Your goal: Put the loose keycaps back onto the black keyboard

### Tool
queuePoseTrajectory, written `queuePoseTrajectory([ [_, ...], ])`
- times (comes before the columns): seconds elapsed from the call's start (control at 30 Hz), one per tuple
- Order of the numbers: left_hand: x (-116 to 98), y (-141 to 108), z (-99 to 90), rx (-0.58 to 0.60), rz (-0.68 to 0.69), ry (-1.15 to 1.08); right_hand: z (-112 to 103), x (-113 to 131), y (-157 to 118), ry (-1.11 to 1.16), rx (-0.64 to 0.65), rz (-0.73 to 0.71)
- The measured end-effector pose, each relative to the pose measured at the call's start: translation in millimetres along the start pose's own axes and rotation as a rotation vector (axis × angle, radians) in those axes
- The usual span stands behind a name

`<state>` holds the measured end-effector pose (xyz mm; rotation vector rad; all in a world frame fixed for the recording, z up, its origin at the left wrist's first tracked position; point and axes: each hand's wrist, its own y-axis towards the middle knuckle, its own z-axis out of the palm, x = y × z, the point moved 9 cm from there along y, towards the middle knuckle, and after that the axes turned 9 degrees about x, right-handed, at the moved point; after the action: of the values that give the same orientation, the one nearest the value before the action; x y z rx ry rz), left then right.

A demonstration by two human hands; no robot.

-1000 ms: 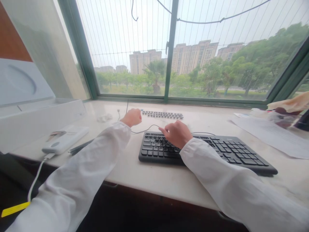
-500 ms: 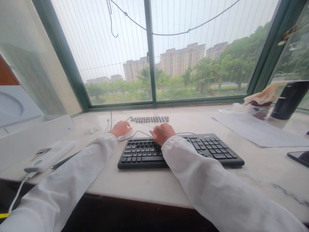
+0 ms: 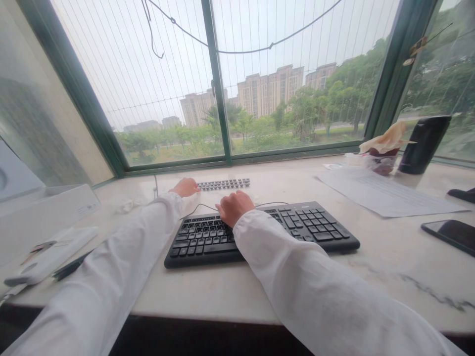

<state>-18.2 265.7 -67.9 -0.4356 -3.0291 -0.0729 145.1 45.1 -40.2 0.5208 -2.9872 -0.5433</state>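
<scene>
A black keyboard point(image 3: 318, 223) lies on the pale stone desk, with part of its left half looking rough, as if keycaps are off there. My right hand point(image 3: 236, 207) is over its upper middle, fingers curled down; anything they hold is hidden. Behind the keyboard, several small pieces that look like keycaps point(image 3: 224, 184) are lined up in rows. My left hand point(image 3: 185, 188) is at the left end of these rows, its fingertips close together. Whether something is pinched there is too small to make out.
A printed paper sheet point(image 3: 386, 193), a phone point(image 3: 451, 235), a dark bottle point(image 3: 425, 145) and a tissue pack point(image 3: 384, 148) are on the right. To the left are a white box point(image 3: 74, 202), a key on a white pad point(image 3: 44, 245) and a dark pen point(image 3: 70, 266). A window stands behind.
The view has shifted right. My left hand has moved to the end of the keycap rows, its fingers closing; a thin bluish piece beside it is now hidden. My right hand stays over the keyboard.
</scene>
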Motion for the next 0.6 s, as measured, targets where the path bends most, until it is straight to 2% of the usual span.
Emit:
queuePoseTrajectory([
  [0.2, -6.0, 3.6, 2.9, -0.026, 0.013, -0.030, 1.8, 0.8, 0.3, 0.005, 0.004, 0.005],
  [0.33, -6.6, -1.7, -2.1, -0.066, 0.013, -0.062, 2.2, 0.8, 0.8, -0.004, 0.008, 0.002],
  [0.5, -10.3, -27.9, -29.5, -0.141, 0.052, -0.092, -0.4, -0.9, 0.9, -0.005, 0.018, 0.015],
  [0.6, -27.3, -61.2, -55.1, -0.227, 0.181, -0.134, -2.4, -2.1, -0.4, 0.007, 0.039, 0.029],
])
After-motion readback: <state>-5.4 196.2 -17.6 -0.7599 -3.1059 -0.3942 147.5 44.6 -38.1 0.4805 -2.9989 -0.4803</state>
